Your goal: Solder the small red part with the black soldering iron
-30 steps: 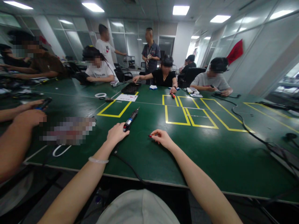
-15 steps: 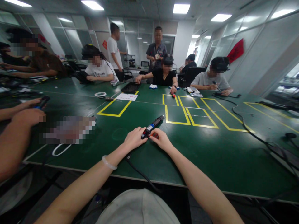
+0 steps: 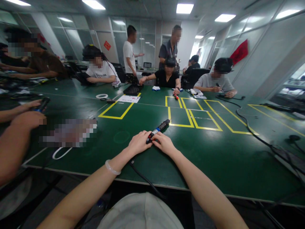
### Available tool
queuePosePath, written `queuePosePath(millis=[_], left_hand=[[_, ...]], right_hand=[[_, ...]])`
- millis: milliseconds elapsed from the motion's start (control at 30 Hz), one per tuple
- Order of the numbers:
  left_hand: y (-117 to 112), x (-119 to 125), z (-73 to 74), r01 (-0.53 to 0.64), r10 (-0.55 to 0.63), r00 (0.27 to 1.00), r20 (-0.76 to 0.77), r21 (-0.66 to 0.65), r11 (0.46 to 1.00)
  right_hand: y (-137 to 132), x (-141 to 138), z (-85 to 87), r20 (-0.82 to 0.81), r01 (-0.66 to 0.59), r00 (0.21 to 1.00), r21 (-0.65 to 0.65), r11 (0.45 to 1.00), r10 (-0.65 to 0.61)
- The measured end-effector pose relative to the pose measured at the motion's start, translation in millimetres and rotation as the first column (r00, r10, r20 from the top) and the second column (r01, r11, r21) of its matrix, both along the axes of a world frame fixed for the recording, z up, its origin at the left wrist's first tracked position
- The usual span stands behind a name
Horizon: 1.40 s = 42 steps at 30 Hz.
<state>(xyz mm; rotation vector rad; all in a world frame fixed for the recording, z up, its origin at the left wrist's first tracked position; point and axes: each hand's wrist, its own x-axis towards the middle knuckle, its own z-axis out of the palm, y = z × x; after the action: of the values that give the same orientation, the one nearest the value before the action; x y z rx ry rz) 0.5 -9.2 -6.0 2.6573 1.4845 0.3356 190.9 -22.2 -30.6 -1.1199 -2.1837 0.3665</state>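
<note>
A slim black electric screwdriver [image 3: 162,126] with a blue and silver band lies slanted between my hands, its thin tip pointing away to the right. My left hand [image 3: 140,141] is closed around its near end from the left. From the right, my right hand [image 3: 164,142] pinches the same end with curled fingers. A bit of red shows on the tool beside my left fingertips. What lies right under the fingers is hidden. Both hands rest low over the green tabletop [image 3: 190,159].
Yellow tape outlines [image 3: 181,126] mark the table ahead. A black cable [image 3: 250,128] runs along the right. A black tray [image 3: 132,90] and a white paper [image 3: 130,99] are farther off. At left, a neighbour's hands [image 3: 30,116] hold a similar tool. Several people sit or stand opposite.
The screwdriver has shifted slightly right and lower in my hands. Red seen earlier at my right fingers is now covered. Behind the table, two standing people have moved right.
</note>
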Motion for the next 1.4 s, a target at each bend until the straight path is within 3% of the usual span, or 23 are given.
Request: queuePosePath(millis=[433, 633, 767, 933, 1233, 1400], left_hand=[[-5, 17, 5.1, -0.082, 0.080, 0.995, -0.059, -0.032, 0.996], [4, 10, 7.1, -0.104, 0.099, 0.992, -0.073, -0.060, 0.993], [15, -7, 6.0, -0.147, 0.142, 0.983, -0.113, -0.045, 0.988], [37, -42, 3.7, -0.285, 0.277, 0.944, -0.182, -0.023, 0.958], [67, -117, 1.9, -0.546, 0.540, 0.823, -0.177, 0.016, 0.837], [70, -135, -0.2, -0.628, 0.632, 0.756, -0.169, 0.084, 0.773]], right_hand=[[1, 1, 0.4, -0.037, 0.011, 0.999, 0.013, 1.000, -0.010], [1, 5, 3.3, -0.069, 0.064, 0.996, -0.014, 0.998, -0.065], [2, 9, 4.8, -0.054, 0.081, 0.995, -0.051, 0.995, -0.084], [3, 9, 4.2, -0.034, 0.071, 0.997, -0.076, 0.995, -0.074], [3, 9, 1.3, -0.021, 0.073, 0.997, -0.089, 0.993, -0.075], [3, 9, 1.0, -0.018, 0.067, 0.997, -0.088, 0.994, -0.069]])
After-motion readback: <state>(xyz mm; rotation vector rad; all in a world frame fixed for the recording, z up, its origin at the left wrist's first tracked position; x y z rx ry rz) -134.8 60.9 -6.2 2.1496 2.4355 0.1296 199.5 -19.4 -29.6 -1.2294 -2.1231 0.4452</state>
